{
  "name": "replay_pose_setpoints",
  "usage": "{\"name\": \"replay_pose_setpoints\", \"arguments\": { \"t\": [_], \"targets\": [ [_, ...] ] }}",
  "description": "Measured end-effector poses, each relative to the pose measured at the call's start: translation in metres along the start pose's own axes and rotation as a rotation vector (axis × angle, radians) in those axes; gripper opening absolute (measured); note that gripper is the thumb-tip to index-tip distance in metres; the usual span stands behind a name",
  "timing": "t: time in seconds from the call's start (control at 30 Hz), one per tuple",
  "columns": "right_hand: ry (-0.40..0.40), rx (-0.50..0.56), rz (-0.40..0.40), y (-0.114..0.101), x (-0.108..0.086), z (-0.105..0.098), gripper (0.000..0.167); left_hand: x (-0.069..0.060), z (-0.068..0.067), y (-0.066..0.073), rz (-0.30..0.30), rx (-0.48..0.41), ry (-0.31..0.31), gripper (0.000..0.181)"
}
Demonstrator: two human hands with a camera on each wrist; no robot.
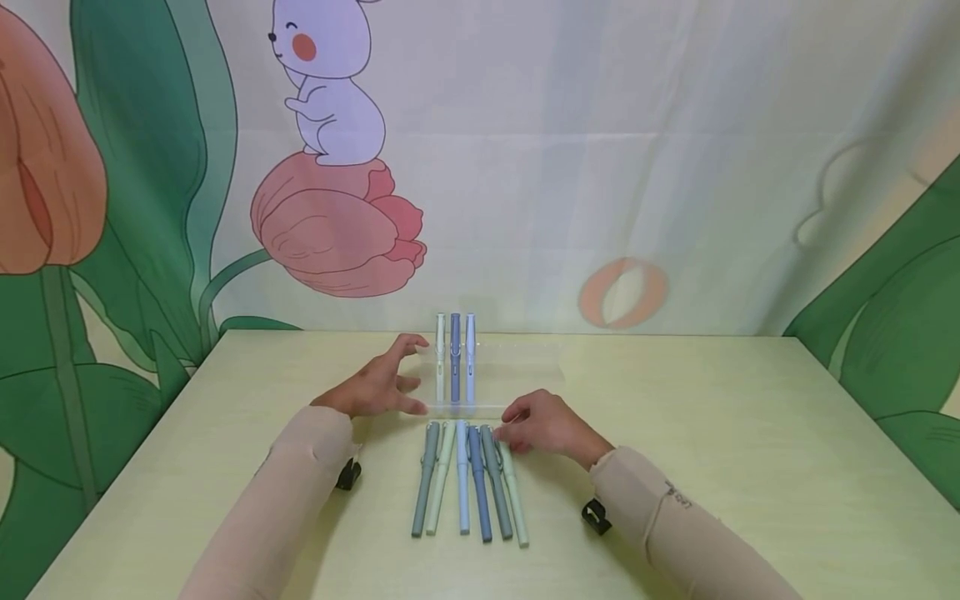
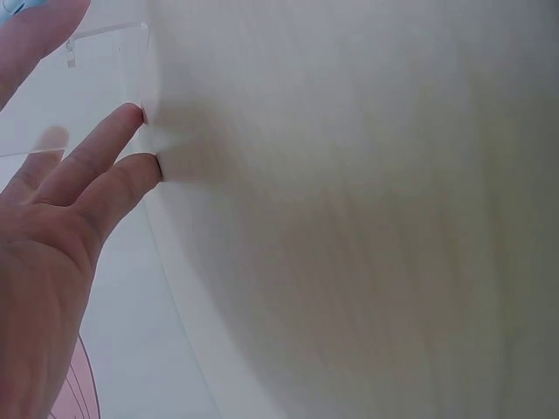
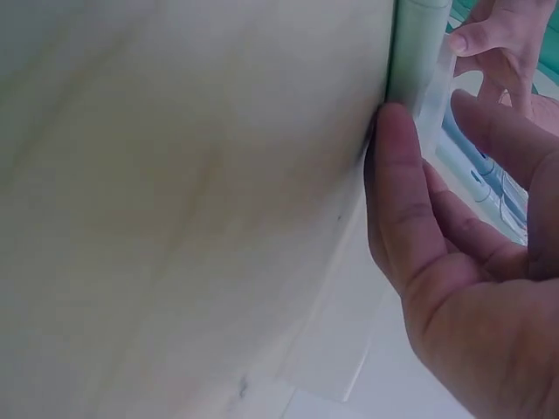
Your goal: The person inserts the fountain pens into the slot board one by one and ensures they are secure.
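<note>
A clear plastic pen stand holds three capped pens side by side: a pale green one, a dark blue-violet one and a light lavender one. My left hand is at the stand's left end, thumb near the front edge and fingers spread toward the back; in the left wrist view two fingertips touch its side. Several pens lie in a row in front. My right hand is at the cap end of the rightmost light green pen, fingertips touching it, thumb apart in the right wrist view.
The row on the table also has a grey-green pen, a light blue pen and a blue pen. A curtain printed with a rabbit and flowers hangs behind the table's back edge.
</note>
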State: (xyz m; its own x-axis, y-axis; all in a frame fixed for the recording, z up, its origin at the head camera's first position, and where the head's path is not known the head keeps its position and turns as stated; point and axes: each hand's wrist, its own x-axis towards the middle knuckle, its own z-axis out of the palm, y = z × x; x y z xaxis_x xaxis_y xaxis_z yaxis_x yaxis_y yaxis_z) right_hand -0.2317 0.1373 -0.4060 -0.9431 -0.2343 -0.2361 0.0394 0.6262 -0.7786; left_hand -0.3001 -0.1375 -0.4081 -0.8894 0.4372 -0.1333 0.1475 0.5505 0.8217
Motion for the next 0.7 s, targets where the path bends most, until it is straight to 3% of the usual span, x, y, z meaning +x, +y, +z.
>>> {"name": "replay_pose_setpoints", "arguments": {
  "t": [0.7],
  "targets": [
    [-0.023, -0.055, -0.035, -0.0018, 0.0011, 0.0005, 0.029, 0.0049, -0.0003, -0.0016, -0.01, 0.0, 0.02, 0.098]
  ]
}}
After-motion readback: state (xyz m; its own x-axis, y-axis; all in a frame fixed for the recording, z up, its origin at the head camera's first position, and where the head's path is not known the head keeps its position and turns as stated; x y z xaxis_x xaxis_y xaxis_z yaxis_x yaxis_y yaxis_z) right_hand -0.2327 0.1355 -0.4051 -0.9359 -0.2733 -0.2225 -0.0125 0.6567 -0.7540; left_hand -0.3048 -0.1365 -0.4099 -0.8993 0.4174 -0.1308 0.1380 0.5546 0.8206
